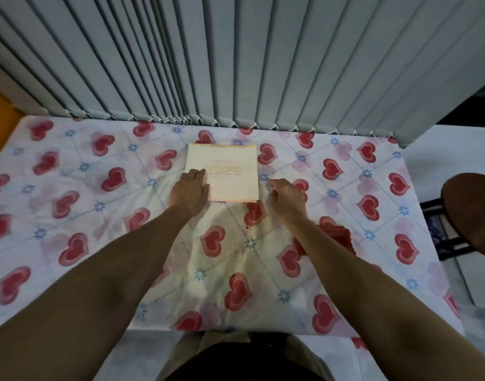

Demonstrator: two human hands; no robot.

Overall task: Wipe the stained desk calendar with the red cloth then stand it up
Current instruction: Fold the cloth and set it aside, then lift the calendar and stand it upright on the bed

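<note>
The desk calendar (230, 171) lies flat on the heart-patterned tablecloth near the far edge, pale cream with a faint year printed in its middle. My left hand (190, 192) rests palm down on its near left corner, fingers together. My right hand (286, 198) hovers just right of the calendar's near right corner, fingers loosely curled and holding nothing. The red cloth (339, 236) lies crumpled on the table, partly hidden under my right forearm.
The table (71, 188) is covered with a white cloth with red hearts. Grey vertical blinds (236, 64) hang right behind its far edge. A brown round stool seat (472, 213) stands off the right side.
</note>
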